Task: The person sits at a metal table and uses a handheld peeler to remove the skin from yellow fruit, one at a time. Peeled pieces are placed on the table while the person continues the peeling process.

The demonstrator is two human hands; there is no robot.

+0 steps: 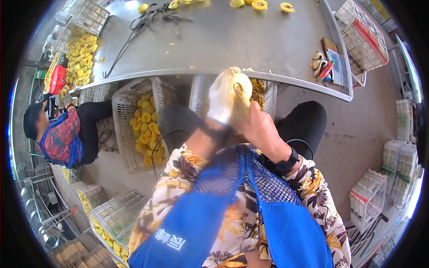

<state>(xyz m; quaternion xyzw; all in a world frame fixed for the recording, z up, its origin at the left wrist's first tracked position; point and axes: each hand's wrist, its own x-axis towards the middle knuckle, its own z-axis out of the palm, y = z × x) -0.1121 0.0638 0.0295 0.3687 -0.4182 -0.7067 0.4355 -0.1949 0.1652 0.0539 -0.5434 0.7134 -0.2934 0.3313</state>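
A cut yellow peach half (241, 87) with a brownish red centre is held up just off the table's near edge. My left hand (220, 99), in a whitish glove, is closed around it. My right hand (263, 128), bare and with a dark watch at its wrist, is closed right below the fruit. What its fingers grip is hidden and partly blurred. Beneath my hands, a white crate (195, 96) between my knees holds yellow fruit pieces. Another white crate (119, 134) with many peach halves (145, 127) stands left of my knees.
Dark straps (145, 22) and several peach halves (259, 5) lie on the metal table (214, 44). A cloth (318, 62) and small items sit at its right corner. A co-worker (62, 129) sits at left beside heaped fruit (80, 58). Crates (368, 196) stand at right.
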